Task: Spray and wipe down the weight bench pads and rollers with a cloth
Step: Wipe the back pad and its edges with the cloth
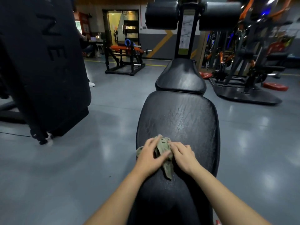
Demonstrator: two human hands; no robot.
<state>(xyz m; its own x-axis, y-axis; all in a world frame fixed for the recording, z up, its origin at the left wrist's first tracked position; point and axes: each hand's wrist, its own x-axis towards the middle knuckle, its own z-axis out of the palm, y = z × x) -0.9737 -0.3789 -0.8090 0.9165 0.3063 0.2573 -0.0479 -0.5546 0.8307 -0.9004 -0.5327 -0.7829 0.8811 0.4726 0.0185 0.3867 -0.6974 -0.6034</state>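
Both hands lie on the crumpled grey-green cloth (pixel 163 147), low in the centre of the frame, on the near part of the long back pad (pixel 178 114). The left hand (pixel 148 154) presses it with fingers spread flat and the thumb laid across the folds. The right hand (pixel 183 155) rests on the cloth's right edge with fingers a little bent, pressing rather than clenching as far as I can see. Neither hand grasps anything else.

A wet, streaky sheen shows on the pad just above the cloth, so I judge that wiping this pad is the step in hand. To do it well, the cloth wants opening out flatter, since bunched like this it covers little. Then come long overlapping strokes up the frame through the sheen, and down over the rounded side edges. The seat pad (pixel 180 77) in the middle of the frame and the two rollers (pixel 160 15) along the top edge probably wait their turn. No spray bottle is in view.
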